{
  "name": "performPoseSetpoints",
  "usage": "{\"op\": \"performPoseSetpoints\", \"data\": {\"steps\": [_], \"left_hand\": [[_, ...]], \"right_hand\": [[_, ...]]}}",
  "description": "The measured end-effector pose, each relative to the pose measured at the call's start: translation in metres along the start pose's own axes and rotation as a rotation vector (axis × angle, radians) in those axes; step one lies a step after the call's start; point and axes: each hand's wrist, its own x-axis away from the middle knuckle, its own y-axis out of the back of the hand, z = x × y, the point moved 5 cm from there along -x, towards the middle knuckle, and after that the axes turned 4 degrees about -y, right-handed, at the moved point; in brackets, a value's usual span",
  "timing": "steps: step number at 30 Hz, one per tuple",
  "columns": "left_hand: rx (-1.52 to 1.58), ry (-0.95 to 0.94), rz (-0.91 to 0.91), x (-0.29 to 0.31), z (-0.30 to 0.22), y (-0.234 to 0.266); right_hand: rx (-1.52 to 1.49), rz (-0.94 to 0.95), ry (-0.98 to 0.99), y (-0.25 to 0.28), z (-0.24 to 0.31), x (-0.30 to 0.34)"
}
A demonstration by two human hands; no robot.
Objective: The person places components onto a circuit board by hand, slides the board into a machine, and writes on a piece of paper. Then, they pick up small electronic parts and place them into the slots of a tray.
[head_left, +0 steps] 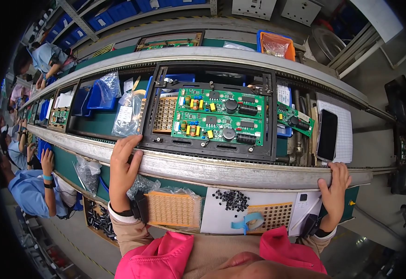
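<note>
Fingers (129,143) of the left hand (121,169) are curled over the near left corner of the black rectangular metal carrier frame (214,149), gripping its edge where it rides on the grey metal conveyor rail (240,169); the right hand (335,188) lies at three o'clock of it, fingers flat and spread on the same rail, holding nothing. The frame sits at twelve o'clock of the body and carries two green printed circuit boards (219,116) with yellow and black components. The frame is judged best moved with an even pull along the rail, kept level so the boards are not jarred, while the right hand steadies against the rail. At nine o'clock of the frame a clear plastic bag with a white label (126,114) stands beside blue plastic bins (91,97). At three o'clock a dark smartphone (327,135) rests on a white lined sheet (344,132). Nearer the body, loose small black parts (233,200) lie on a white card (221,216), with tan perforated trays (171,209) at seven o'clock. At one o'clock, an orange-rimmed blue bin (277,44) holds a clear bag.
</note>
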Motion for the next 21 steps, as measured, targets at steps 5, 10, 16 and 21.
{"op": "performPoseSetpoints", "data": {"steps": [5,10,16,21], "left_hand": [[-0.014,0.0,-0.001,0.0,-0.001,0.0],[-0.021,-0.006,-0.009,0.002,-0.003,0.003],[0.005,0.01,-0.001,0.002,-0.002,0.003],[0.029,-0.025,-0.009,0.0,0.0,0.002]], "right_hand": [[-0.002,-0.001,0.015,-0.001,-0.001,0.0],[0.008,0.013,0.006,-0.002,-0.003,0.002],[0.114,-0.039,0.036,0.005,0.005,0.002],[-0.102,-0.001,0.127,0.035,0.042,-0.016]]}}
